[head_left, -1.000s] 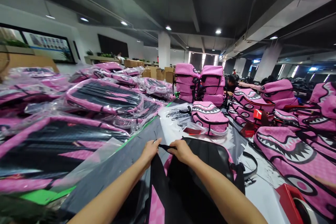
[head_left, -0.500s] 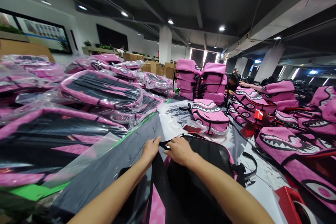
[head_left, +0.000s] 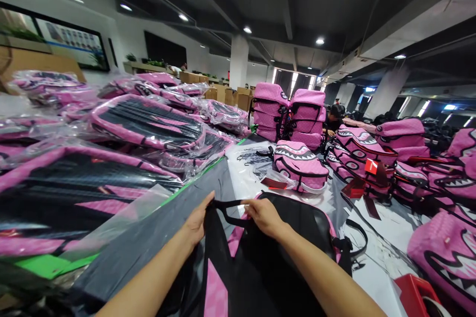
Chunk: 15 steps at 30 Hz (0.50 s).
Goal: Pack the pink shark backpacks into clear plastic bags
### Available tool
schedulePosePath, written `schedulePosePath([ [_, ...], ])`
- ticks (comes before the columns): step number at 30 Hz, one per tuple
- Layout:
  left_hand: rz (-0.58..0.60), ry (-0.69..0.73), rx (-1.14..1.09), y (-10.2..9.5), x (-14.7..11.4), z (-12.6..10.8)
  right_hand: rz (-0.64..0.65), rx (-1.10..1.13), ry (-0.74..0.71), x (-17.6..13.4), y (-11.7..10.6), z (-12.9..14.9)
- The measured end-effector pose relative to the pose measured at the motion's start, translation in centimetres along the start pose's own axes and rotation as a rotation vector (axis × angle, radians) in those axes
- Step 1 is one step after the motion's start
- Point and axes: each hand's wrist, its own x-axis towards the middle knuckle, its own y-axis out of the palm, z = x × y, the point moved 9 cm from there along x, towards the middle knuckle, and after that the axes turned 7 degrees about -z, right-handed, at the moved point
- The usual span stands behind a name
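Observation:
A black backpack (head_left: 293,252) with pink trim lies on the table before me, its black panel facing up. My left hand (head_left: 198,222) is closed on a black webbing strap (head_left: 229,203) near the end of a wide black shoulder strap with a pink patch (head_left: 216,287). With thumb and fingers pinched, my right hand (head_left: 263,215) grips the same webbing, which stretches and loops between both hands. At the backpack's right side, a loose strap with a buckle (head_left: 357,252) hangs over papers. Part of the pack is hidden beneath my right forearm.
Plastic-wrapped backpacks (head_left: 145,121) are heaped on the left. Beyond my hands sit a pink backpack with a shark mouth (head_left: 301,166) and two pink stacks (head_left: 270,111). More pink backpacks (head_left: 362,153) and a red tape dispenser (head_left: 418,294) are on the right. A person (head_left: 333,118) is farther back.
My hands have moved apart, the left going left and the right slightly right, drawing out the webbing between them. At the right, a pink backpack has shifted, baring more papers.

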Motion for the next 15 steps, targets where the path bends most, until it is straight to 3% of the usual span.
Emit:
schedulePosePath([
  [2,0.099,0.028,-0.085,0.3,-1.5,-2.7,-0.05,-0.041,0.078,2.2,-0.6,0.5],
  [5,0.165,0.135,-0.181,0.2,-4.0,-7.1,-0.041,-0.017,0.032,4.9,-1.7,2.5],
  [8,0.177,0.331,-0.203,0.2,-6.8,-10.9,-0.125,0.098,0.097,4.7,-4.8,2.1],
  [11,0.228,0.495,-0.123,2.1,-9.0,-13.2,-0.145,0.162,0.187,0.2,-6.3,0.9],
  [13,0.268,0.565,-0.041,4.6,-9.4,-13.6,-0.014,0.217,0.219,-5.1,-4.5,0.9],
  [15,0.303,0.628,0.061,7.8,-9.1,-13.1,0.151,0.267,0.248,-11.5,-1.2,1.7],
])
